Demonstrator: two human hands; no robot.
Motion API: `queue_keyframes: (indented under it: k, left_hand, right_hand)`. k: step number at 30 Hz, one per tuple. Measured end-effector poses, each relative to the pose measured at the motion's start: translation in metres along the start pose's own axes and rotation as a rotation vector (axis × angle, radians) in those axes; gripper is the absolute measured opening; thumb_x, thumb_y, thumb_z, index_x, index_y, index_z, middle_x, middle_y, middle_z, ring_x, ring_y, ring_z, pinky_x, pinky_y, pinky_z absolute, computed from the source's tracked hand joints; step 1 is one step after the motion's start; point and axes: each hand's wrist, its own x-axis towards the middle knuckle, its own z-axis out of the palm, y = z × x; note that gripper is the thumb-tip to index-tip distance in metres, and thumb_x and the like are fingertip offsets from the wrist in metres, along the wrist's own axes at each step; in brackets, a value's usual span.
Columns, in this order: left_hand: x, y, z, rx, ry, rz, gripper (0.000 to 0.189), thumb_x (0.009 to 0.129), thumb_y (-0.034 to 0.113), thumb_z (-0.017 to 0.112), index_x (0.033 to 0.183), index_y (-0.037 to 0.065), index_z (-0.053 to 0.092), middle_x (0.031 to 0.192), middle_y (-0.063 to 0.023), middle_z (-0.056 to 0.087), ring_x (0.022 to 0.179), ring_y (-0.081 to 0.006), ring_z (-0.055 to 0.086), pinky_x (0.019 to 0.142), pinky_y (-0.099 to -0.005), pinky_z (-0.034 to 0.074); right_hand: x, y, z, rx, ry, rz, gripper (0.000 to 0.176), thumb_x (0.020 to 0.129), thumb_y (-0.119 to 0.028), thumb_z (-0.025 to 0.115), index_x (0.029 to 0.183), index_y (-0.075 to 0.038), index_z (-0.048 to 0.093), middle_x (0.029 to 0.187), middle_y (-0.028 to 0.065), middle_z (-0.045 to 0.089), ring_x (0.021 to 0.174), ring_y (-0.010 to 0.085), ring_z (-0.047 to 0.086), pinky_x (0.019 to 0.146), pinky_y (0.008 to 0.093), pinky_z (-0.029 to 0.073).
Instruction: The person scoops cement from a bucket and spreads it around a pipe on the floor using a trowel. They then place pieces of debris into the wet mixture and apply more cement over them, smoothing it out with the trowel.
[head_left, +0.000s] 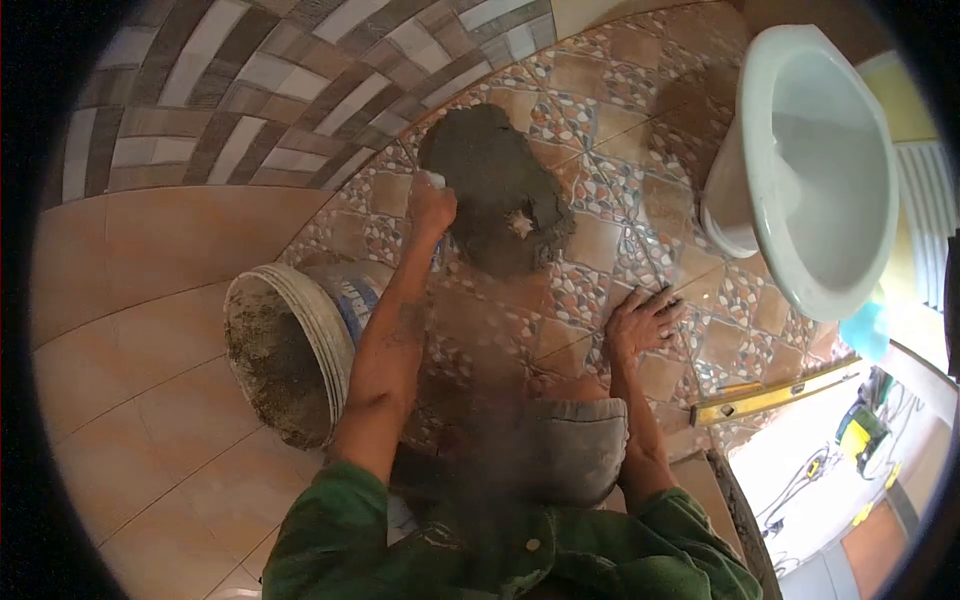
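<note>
My left hand (432,207) is closed in a fist at the left edge of a wet grey mortar patch (490,170) on the patterned tile floor (595,240). A pale end shows at the top of the fist and a bit of blue below it; I cannot make out the held thing. A small light, jagged piece (520,223) sits in the mortar. My right hand (645,322) lies flat on the tiles with its fingers spread, holding nothing. Beside my left forearm a bucket (345,290) lies tipped on its side, its inside coated with mortar.
A white toilet bowl (755,180) stands at the right. A yellow spirit level (775,392) lies on the floor's right edge, near a green power tool (862,440) and cables. Tiled walls (200,250) close off the left side. My bent knee (575,450) is below.
</note>
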Motion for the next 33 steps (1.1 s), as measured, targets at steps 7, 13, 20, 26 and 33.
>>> queue_keyframes:
  k: [7, 13, 20, 26, 33]
  left_hand:
    - [-0.032, 0.02, 0.009, 0.089, -0.092, -0.111, 0.061, 0.085, 0.019, 0.059, 0.132, -0.013, 0.037, 0.126, -0.0316, 0.048, 0.116, -0.045, 0.048, 0.1, -0.0478, 0.038]
    - [-0.001, 0.009, 0.012, -0.106, 0.114, -0.057, 0.05, 0.082, 0.018, 0.061, 0.121, -0.01, 0.046, 0.115, -0.0311, 0.056, 0.107, -0.0447, 0.054, 0.094, -0.0475, 0.043]
    - [-0.001, 0.053, 0.036, -0.177, 0.01, -0.219, 0.061, 0.082, 0.012, 0.056, 0.132, -0.01, 0.03, 0.11, -0.0318, 0.058, 0.102, -0.0461, 0.058, 0.089, -0.049, 0.046]
    - [-0.029, 0.048, 0.021, -0.196, -0.045, -0.073, 0.067, 0.081, 0.012, 0.055, 0.137, -0.011, 0.026, 0.113, -0.0334, 0.057, 0.105, -0.0457, 0.057, 0.09, -0.0491, 0.045]
    - [-0.066, 0.038, 0.022, -0.119, -0.026, -0.009, 0.052, 0.081, 0.011, 0.054, 0.128, -0.007, 0.039, 0.112, -0.032, 0.057, 0.107, -0.0475, 0.055, 0.092, -0.0506, 0.044]
  right_hand:
    - [0.009, -0.009, -0.005, 0.027, -0.15, 0.185, 0.064, 0.096, -0.05, 0.035, 0.147, -0.013, 0.026, 0.153, 0.0214, 0.016, 0.141, 0.037, 0.018, 0.106, 0.063, 0.015]
    - [0.003, -0.034, -0.055, 0.147, -0.346, 0.203, 0.064, 0.096, -0.049, 0.036, 0.148, -0.013, 0.025, 0.153, 0.021, 0.017, 0.141, 0.0368, 0.018, 0.105, 0.0634, 0.015]
    - [-0.002, -0.031, -0.009, 0.047, 0.081, 0.212, 0.064, 0.096, -0.05, 0.037, 0.146, -0.012, 0.028, 0.154, 0.0189, 0.017, 0.14, 0.0351, 0.02, 0.106, 0.0616, 0.016]
    - [-0.004, -0.041, -0.068, 0.329, -0.193, 0.136, 0.065, 0.095, -0.05, 0.037, 0.146, -0.01, 0.027, 0.152, 0.0214, 0.019, 0.139, 0.0395, 0.02, 0.105, 0.062, 0.014]
    - [-0.006, -0.028, -0.018, 0.093, 0.053, 0.184, 0.064, 0.095, -0.049, 0.038, 0.146, -0.011, 0.027, 0.152, 0.0212, 0.02, 0.14, 0.0365, 0.02, 0.106, 0.0615, 0.013]
